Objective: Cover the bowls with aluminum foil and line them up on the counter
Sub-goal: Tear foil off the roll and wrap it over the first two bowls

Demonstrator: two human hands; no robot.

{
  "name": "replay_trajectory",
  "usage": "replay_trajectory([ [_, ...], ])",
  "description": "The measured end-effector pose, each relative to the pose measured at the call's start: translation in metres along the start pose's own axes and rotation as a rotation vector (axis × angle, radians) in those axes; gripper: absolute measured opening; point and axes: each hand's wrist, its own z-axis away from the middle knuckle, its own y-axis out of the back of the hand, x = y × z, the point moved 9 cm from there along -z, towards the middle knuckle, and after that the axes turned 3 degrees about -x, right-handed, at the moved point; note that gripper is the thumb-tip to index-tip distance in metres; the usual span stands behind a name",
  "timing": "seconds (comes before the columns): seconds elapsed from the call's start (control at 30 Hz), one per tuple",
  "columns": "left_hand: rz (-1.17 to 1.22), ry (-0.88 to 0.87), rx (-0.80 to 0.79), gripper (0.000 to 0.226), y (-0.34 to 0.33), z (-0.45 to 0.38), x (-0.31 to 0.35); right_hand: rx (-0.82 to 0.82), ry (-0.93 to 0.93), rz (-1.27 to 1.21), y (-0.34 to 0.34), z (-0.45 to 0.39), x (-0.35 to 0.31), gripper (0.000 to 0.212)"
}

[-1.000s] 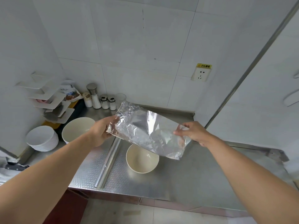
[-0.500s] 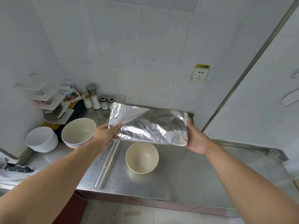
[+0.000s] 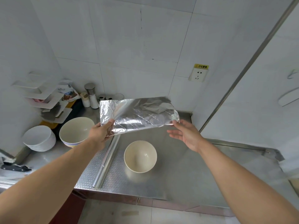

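- the foil sheet point(image 3: 139, 114) is held in the air above and behind the cream bowl point(image 3: 140, 156), not yet laid on it; it is thin, shiny, wrinkled at its left end, with slanted crease lines across the near half, and looks folded over on itself.
- the left hand point(image 3: 101, 132) pinches the sheet's near left corner between thumb and fingers.
- the right hand point(image 3: 186, 134) is spread, fingers relaxed, with a fingertip at the sheet's right corner; i cannot tell whether it touches.
- the cream bowl stands upright and uncovered on the steel counter point(image 3: 186, 172), round, smooth and matte, nothing visible in it.
- judged from this, no bowl is covered yet: the first cover is only being readied, and the lining up is all left.
- a larger cream bowl point(image 3: 76, 130), seemingly atop a nested stack, sits to the left, and a stack of white bowls point(image 3: 39, 139) lies further left, all bare of foil.
- a foil roll point(image 3: 107, 159), a long bright tube, lies on the counter's dimpled part, just left of the cream bowl.
- shakers point(image 3: 91, 97) stand at the tiled back wall.
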Motion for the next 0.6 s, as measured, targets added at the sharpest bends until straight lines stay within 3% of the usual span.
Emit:
replay_trajectory([
  [0.2,0.001,-0.005,-0.035,0.015,-0.004,0.006,0.003,0.185,0.070,0.042,0.018,-0.004,-0.002,0.018],
  [0.37,-0.029,0.042,-0.199,0.026,-0.016,0.012,-0.010,0.408,0.080,-0.267,0.032,-0.009,0.001,0.015],
  [0.47,-0.014,0.043,-0.195,0.028,-0.023,0.015,-0.018,0.260,0.023,-0.461,0.002,-0.013,0.003,0.015],
  [0.53,-0.009,0.075,-0.227,0.029,-0.028,0.016,-0.027,0.151,-0.043,-0.407,-0.021,-0.015,0.009,0.024],
  [0.6,-0.073,0.142,-0.331,0.027,-0.037,0.022,-0.039,0.154,-0.081,-0.341,-0.030,-0.015,0.012,0.027],
])
